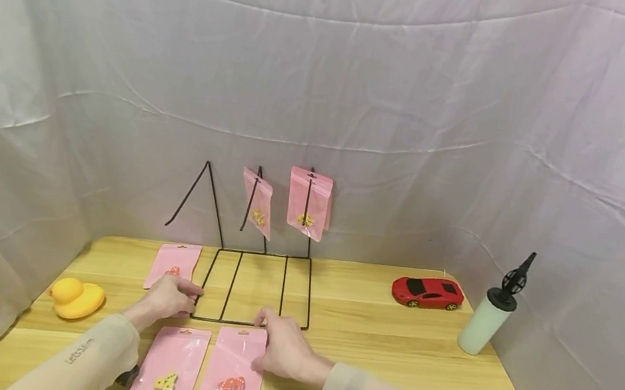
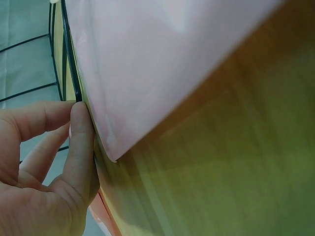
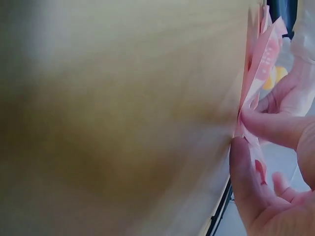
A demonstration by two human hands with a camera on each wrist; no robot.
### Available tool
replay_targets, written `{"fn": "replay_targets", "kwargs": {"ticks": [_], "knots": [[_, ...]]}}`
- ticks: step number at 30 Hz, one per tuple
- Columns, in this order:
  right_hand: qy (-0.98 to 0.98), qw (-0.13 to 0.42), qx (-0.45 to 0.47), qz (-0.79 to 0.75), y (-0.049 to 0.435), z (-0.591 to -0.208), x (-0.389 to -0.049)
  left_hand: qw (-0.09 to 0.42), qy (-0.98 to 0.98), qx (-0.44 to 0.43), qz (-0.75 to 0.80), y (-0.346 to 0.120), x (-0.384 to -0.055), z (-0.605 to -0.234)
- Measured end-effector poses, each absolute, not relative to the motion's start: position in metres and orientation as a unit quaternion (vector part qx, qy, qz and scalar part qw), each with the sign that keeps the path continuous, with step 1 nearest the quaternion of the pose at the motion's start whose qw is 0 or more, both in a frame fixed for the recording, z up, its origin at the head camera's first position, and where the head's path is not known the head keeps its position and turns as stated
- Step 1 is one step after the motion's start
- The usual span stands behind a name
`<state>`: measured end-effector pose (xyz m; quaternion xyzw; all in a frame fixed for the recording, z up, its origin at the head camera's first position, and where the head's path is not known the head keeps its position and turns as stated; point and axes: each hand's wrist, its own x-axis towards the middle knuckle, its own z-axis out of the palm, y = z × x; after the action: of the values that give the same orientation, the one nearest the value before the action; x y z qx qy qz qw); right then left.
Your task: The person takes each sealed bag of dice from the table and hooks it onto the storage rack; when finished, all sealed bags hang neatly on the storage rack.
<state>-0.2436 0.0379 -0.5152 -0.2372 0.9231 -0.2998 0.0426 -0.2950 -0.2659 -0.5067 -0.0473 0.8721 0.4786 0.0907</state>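
Observation:
My left hand [image 1: 168, 297] is at the front left corner of a black wire display rack [image 1: 250, 325]. In the left wrist view its thumb and forefinger pinch the rack's wire [image 2: 73, 64]. My right hand [image 1: 292, 350] is at the right edge of a pink pouch with red dice [image 1: 233, 366], which lies flat before the rack. The right thumb and forefinger stand apart about the pouch's upper right corner, fingertips right at the table surface. Another pink pouch, with yellow dice [image 1: 177, 350], lies beside it on the left. A third pouch [image 1: 172, 261] lies behind my left hand.
Pink pouches hang from the rack's middle hook [image 1: 262, 197] and right hook [image 1: 317, 196]; the left hook [image 1: 189, 192] is bare. A yellow rubber duck [image 1: 75, 300] sits left. A red toy car [image 1: 428, 293] and a pale green hand pump [image 1: 484, 325] stand right.

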Motion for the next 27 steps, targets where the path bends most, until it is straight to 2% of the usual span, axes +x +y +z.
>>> {"fn": "replay_targets", "kwargs": {"ticks": [11, 20, 27], "knots": [[0.88, 0.022, -0.236, -0.411, 0.042, -0.511, -0.237, 0.093, 0.869, -0.056, 0.482, -0.266, -0.296, -0.508], [0.87, -0.057, -0.341, -0.352, 0.044, -0.507, -0.231, 0.091, 0.875, -0.047, 0.473, -0.267, -0.296, -0.507], [0.841, -0.068, -0.362, -0.396, 0.042, -0.508, -0.228, 0.092, 0.878, -0.044, 0.467, -0.267, -0.296, -0.507]]}}
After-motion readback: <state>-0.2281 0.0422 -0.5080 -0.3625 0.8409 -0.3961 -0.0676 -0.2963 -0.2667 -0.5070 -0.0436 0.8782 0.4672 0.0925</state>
